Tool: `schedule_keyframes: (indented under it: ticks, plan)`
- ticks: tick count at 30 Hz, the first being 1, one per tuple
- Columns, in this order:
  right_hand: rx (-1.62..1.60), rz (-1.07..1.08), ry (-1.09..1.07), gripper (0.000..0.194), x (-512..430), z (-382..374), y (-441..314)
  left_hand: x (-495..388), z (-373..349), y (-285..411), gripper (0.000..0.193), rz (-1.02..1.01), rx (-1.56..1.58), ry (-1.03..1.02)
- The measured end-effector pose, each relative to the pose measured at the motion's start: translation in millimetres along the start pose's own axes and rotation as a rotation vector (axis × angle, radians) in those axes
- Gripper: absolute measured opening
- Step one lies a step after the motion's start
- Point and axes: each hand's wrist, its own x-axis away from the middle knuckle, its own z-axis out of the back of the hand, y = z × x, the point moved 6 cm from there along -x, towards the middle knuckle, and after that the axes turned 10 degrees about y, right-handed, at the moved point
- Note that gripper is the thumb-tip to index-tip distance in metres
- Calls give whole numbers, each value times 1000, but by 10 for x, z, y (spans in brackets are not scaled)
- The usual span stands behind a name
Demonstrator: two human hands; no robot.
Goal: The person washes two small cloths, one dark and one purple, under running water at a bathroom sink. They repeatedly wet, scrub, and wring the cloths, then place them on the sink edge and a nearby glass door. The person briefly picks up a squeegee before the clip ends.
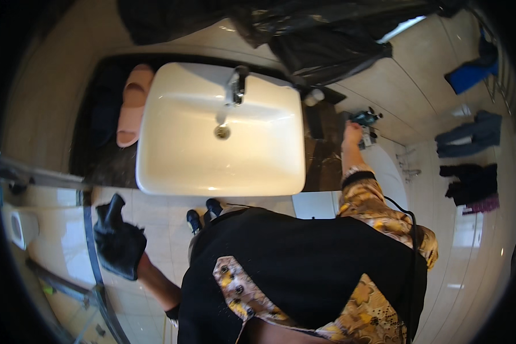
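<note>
My left hand (119, 244) wears a dark rubber glove and hangs in the air left of the washbasin, over the tiled floor. The glove's fingers look bunched; whether something is inside them, I cannot tell. Bare and stretched out, my right hand (353, 131) is at the far right end of the dark countertop (324, 165). Its fingertips are beside a teal bottle (363, 118) and small containers (368, 136); any grip there is too small to make out. Before me is a white rectangular washbasin (223, 167) with a chrome faucet (239, 84) and a round drain (222, 132).
Pink slippers (133, 107) rest against the basin's left side. Black plastic sheeting (322, 47) hangs over the back wall. A white cup (314, 97) stands behind the basin's right corner. A white bathtub (387, 172) lies to the right, with clothes (471, 133) hanging beyond it.
</note>
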Motion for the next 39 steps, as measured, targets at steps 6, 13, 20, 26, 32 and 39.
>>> schedule_keyframes:
  ticks: [6, 13, 20, 26, 32, 39]
  plan:
    - [597, -215, -414, 107, 579, -103, 425, 160, -67, -222, 37, -41, -177, -43]
    - [1037, -176, -596, 122, 948, -351, -48, 242, -81, -74, 47, -267, -537, -85]
    - [1115, -101, -642, 121, 802, -839, 248, 360, -210, 68, 49, -287, -803, -167]
    - [1102, -63, -661, 113, 613, -989, 385, 306, -450, 270, 37, -343, -883, -174]
    - [984, -29, -648, 105, 537, -991, 507, 212, -634, 336, 37, -435, -958, -229]
    - [1014, -2, -573, 101, 590, -952, 482, 175, -631, 377, 34, -445, -950, -240]
